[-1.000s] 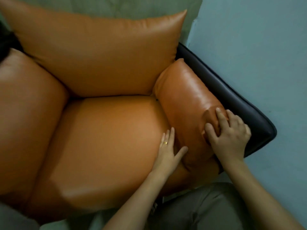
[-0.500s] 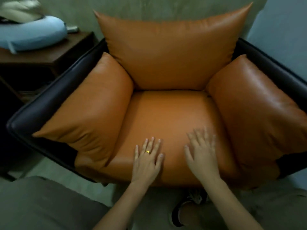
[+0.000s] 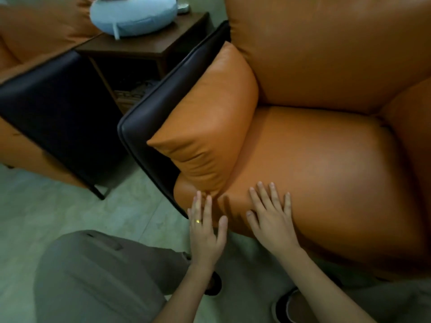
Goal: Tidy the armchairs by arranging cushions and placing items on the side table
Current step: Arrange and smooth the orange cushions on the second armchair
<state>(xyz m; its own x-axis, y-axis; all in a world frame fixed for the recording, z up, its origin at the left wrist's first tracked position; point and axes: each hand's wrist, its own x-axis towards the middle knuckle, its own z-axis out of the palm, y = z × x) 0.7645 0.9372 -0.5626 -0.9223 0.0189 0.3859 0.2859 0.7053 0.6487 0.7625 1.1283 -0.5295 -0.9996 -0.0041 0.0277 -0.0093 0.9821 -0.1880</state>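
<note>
While both hands lie flat at the front edge of the seat cushion (image 3: 326, 171), the side cushion (image 3: 210, 122) sits just ahead of the left hand (image 3: 205, 231), its long axis running from that front corner back toward the back cushion (image 3: 338, 47). That hand's fingers (image 3: 198, 206) are straight, tips just under its sagging front end, gripping nothing. The right hand (image 3: 272, 220), spread and empty, presses the seat further along the edge. For straightening the side cushion, the left hand looks nearer. A blue neck pillow (image 3: 133, 15) rests on the surface (image 3: 149, 46) beyond the chair's dark frame (image 3: 158, 108).
</note>
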